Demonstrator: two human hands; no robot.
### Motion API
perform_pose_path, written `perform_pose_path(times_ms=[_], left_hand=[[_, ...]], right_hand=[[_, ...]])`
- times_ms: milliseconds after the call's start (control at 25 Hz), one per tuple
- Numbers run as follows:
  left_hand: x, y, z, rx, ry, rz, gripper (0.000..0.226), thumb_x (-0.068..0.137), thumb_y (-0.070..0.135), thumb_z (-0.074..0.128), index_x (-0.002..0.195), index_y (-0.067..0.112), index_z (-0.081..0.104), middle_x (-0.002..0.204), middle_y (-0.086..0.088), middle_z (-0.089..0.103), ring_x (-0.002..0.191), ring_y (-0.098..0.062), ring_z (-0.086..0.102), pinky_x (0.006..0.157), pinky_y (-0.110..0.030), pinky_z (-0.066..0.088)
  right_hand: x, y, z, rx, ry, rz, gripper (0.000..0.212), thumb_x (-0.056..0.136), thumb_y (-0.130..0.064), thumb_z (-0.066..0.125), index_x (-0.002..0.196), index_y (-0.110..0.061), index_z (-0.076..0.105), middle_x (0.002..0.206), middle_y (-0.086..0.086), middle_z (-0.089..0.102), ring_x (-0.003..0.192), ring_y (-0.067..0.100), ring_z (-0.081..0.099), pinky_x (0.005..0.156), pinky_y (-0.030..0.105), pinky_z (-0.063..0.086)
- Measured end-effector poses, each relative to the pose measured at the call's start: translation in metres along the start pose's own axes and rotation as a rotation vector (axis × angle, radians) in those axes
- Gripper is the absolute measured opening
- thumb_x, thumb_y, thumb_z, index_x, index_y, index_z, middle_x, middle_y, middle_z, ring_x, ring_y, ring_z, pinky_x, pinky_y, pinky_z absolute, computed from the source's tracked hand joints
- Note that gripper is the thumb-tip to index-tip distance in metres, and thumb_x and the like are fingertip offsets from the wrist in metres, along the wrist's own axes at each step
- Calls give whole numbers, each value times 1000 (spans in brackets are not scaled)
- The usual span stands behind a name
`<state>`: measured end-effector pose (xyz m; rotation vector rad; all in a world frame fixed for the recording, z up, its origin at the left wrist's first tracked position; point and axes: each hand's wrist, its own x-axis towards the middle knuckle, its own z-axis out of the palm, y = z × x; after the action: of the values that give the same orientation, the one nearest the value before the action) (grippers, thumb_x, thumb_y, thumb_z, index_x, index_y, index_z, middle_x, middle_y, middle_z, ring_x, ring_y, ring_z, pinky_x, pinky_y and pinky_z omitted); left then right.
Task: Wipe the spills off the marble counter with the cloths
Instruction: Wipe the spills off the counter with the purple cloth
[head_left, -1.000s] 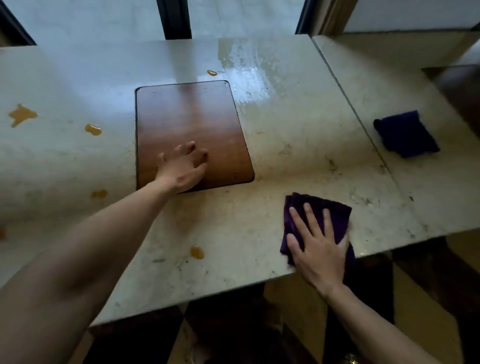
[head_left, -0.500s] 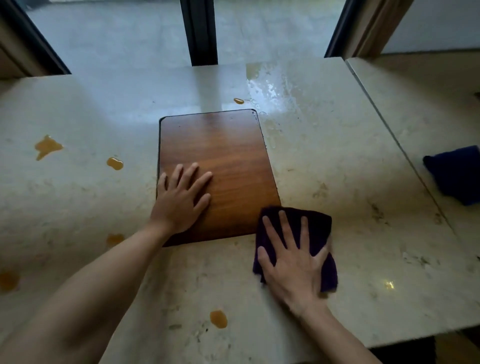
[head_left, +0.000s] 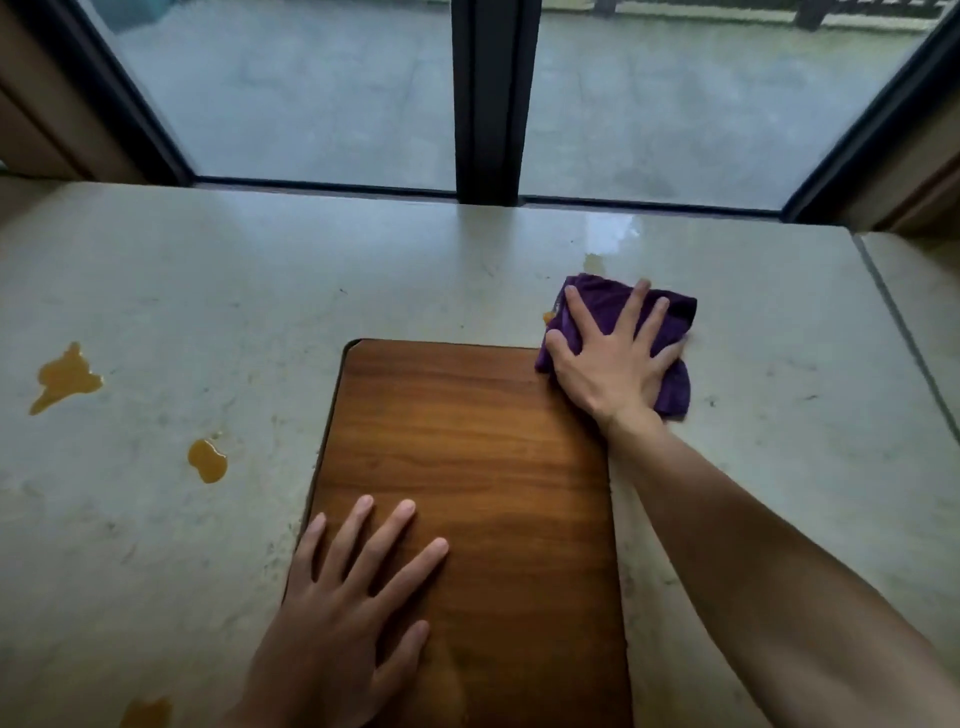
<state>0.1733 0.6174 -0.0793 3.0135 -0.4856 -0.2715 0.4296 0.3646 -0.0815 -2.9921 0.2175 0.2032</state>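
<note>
Dim daylight from the window (head_left: 332, 93), glare on wet counter (head_left: 613, 231), wide-angle edge bending

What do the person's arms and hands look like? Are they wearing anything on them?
Both arms are bare all the way up, with no sleeves in sight. The left hand and right hand wear no gloves, and no rings, watch or bracelets show on the fingers or wrists. The fingernails look short and plain.
</note>
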Motion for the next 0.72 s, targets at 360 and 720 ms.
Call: perform_pose_path(times_ms=[360, 720], left_hand=[[10, -12, 26, 187, 191, 85, 64, 89, 70, 39, 147, 43, 41, 153, -6, 47, 136, -35, 42, 100, -59, 38], [6, -7, 12, -76, 38, 17, 70, 85, 66, 47, 151, 43, 34, 162, -2, 31, 147, -35, 30, 109, -64, 27]], right_hand=[[175, -66, -22, -2, -34, -198, 67, 91, -64, 21, 155, -45, 9, 166, 3, 17, 152, 30, 5, 115, 68, 1], [93, -63, -20, -42, -125, -361, 56, 98, -57, 21, 152, -55, 7, 168, -8, -4, 154, 24, -4, 118, 62, 3]])
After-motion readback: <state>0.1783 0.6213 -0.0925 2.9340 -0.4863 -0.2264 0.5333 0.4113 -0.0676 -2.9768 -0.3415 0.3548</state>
